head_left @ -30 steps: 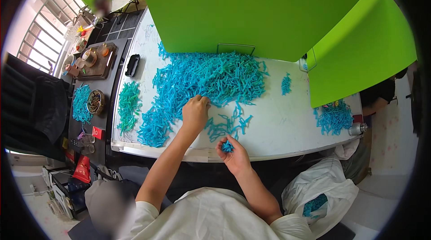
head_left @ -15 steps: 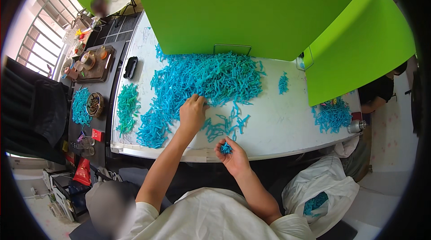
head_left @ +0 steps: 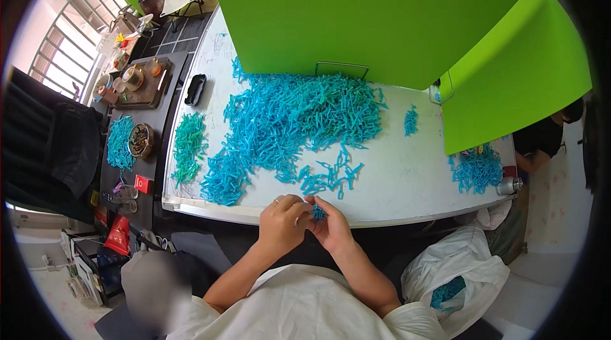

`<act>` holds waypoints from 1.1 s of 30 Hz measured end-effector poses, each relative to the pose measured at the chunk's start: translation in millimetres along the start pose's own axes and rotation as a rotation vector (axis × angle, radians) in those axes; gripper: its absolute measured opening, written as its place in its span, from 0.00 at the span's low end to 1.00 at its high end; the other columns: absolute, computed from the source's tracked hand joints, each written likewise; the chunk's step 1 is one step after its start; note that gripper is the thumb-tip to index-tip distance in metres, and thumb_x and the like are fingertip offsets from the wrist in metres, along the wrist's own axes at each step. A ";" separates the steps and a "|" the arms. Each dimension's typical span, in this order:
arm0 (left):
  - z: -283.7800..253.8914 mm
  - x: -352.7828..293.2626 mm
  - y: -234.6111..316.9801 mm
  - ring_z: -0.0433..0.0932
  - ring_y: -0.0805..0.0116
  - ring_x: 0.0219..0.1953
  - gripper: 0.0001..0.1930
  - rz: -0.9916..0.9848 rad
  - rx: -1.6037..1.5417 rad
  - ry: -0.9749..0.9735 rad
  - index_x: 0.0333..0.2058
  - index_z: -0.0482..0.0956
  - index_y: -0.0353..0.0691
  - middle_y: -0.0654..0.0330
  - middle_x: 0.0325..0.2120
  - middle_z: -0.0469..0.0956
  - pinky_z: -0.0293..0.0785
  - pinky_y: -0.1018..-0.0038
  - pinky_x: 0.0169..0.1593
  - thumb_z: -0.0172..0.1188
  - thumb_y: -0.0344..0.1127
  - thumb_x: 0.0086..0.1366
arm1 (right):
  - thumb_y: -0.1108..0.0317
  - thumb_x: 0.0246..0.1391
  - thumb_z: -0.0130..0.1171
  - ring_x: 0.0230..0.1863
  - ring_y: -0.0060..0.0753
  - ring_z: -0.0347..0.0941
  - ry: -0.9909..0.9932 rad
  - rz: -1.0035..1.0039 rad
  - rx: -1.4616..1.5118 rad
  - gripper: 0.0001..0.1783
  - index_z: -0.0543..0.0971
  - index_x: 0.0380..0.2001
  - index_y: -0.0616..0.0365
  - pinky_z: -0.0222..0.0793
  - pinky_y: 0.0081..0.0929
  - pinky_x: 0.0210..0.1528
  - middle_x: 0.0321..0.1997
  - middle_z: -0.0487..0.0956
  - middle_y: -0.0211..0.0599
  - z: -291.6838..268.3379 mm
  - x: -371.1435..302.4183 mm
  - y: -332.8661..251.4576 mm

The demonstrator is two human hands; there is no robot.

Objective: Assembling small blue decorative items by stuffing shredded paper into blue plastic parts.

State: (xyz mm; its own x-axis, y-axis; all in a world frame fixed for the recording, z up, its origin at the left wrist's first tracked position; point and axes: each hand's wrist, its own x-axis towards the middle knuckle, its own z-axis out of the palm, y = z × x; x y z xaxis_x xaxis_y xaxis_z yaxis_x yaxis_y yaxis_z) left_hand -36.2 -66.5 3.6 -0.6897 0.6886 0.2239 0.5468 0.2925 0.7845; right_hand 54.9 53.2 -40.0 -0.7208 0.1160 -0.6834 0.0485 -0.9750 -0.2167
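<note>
My right hand (head_left: 332,226) is cupped, palm up, at the table's front edge, its fingers curled round a small cluster of blue plastic pieces (head_left: 318,212). Against it, my left hand (head_left: 281,224) has its fingers drawn together by the cluster; whatever they pinch is hidden. Beyond both hands lies a loose scatter of slim, forked blue pieces (head_left: 331,176). Behind that spreads a large heap of blue and green-blue pieces (head_left: 299,114), too small to name by kind.
Upright green panels (head_left: 375,15) stand behind the heap. A greener pile (head_left: 189,149) lies left, near a black tray (head_left: 195,90). Rightward are a small cluster (head_left: 410,121), another pile (head_left: 477,169) and a metal cylinder (head_left: 509,186). A white bag (head_left: 455,263) hangs low right.
My left hand has come back from the heap's front edge to meet my right hand. The right hand stays cupped round its blue pieces. The view has shifted slightly.
</note>
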 end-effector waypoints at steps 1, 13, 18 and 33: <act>2.3 -2.4 -2.6 0.77 0.61 0.29 0.11 0.055 0.073 0.010 0.33 0.83 0.43 0.60 0.28 0.79 0.73 0.68 0.33 0.68 0.25 0.48 | 0.63 0.65 0.53 0.34 0.31 0.76 0.003 -0.008 0.016 0.11 0.75 0.40 0.62 0.80 0.26 0.39 0.38 0.77 0.37 0.9 0.7 2.4; -11.7 -10.8 -43.4 0.76 0.61 0.25 0.07 -0.165 0.187 0.173 0.32 0.82 0.41 0.58 0.29 0.78 0.72 0.68 0.30 0.67 0.25 0.53 | 0.58 0.65 0.55 0.24 0.23 0.68 0.099 0.016 0.058 0.12 0.73 0.32 0.54 0.62 0.15 0.20 0.31 0.74 0.35 -16.3 2.2 -6.9; -11.1 -4.4 -58.9 0.77 0.60 0.25 0.07 -0.176 0.220 0.193 0.33 0.82 0.41 0.58 0.29 0.78 0.73 0.67 0.30 0.67 0.26 0.54 | 0.55 0.64 0.56 0.22 0.22 0.68 0.185 -0.018 -0.018 0.14 0.72 0.31 0.52 0.60 0.12 0.18 0.24 0.73 0.29 -9.8 0.4 -10.3; -11.6 -3.8 -69.5 0.78 0.62 0.26 0.11 -0.242 0.290 0.095 0.33 0.82 0.41 0.59 0.32 0.77 0.74 0.68 0.32 0.70 0.26 0.49 | 0.61 0.66 0.53 0.41 0.43 0.79 0.084 -0.019 0.006 0.15 0.75 0.37 0.64 0.83 0.31 0.41 0.35 0.77 0.42 -9.5 -4.4 -7.6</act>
State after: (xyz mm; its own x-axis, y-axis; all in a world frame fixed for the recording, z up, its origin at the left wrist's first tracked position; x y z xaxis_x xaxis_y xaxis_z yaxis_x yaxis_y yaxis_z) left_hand -77.0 -97.1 -45.1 -0.8488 0.5159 0.1155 0.4646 0.6238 0.6285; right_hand 64.3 61.9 -42.0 -0.6607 0.1502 -0.7355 0.0309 -0.9735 -0.2266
